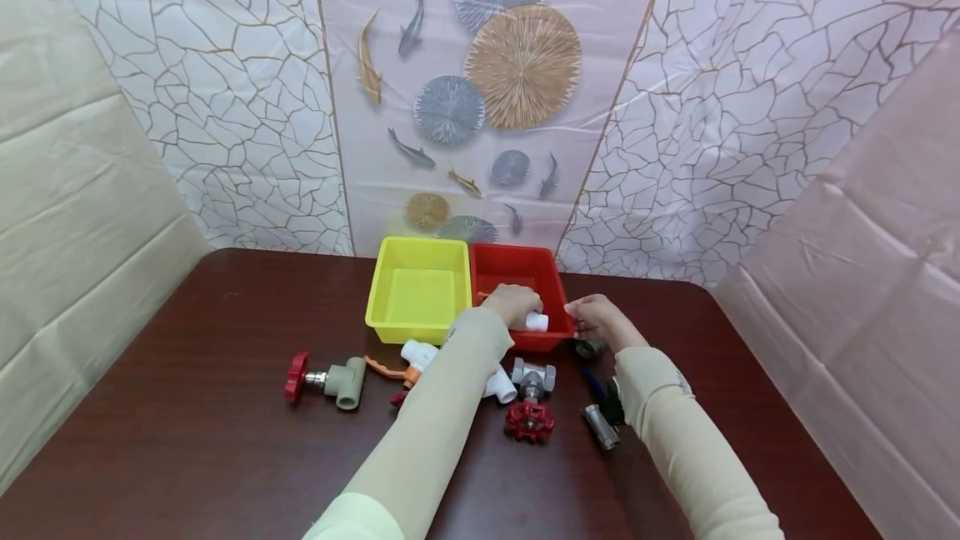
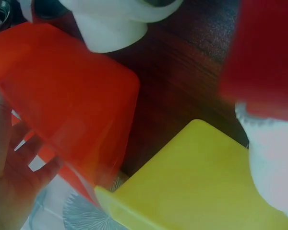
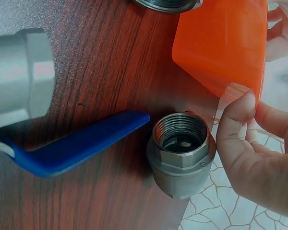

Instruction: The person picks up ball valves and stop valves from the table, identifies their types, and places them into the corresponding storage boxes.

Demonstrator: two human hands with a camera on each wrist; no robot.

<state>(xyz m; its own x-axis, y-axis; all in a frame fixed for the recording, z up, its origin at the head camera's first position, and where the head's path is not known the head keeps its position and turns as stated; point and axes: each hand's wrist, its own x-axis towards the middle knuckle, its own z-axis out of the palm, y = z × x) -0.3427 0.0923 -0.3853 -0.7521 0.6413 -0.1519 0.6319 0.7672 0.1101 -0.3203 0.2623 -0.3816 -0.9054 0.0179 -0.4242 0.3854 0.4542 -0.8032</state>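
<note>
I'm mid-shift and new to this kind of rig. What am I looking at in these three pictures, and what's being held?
There is no machine: a person works barehanded. The wide picture comes from a head camera; the other two come from cameras on each wrist.

On the dark reddish-brown table stand a yellow plastic tray and a red plastic tray. In front lie a grey-green plastic valve with a red handle, a metal valve with a red wheel and other fittings.

The right hand pinches the red tray's rim. The left hand reaches into that tray, over a white plastic piece; whether it grips it is hidden.
</note>
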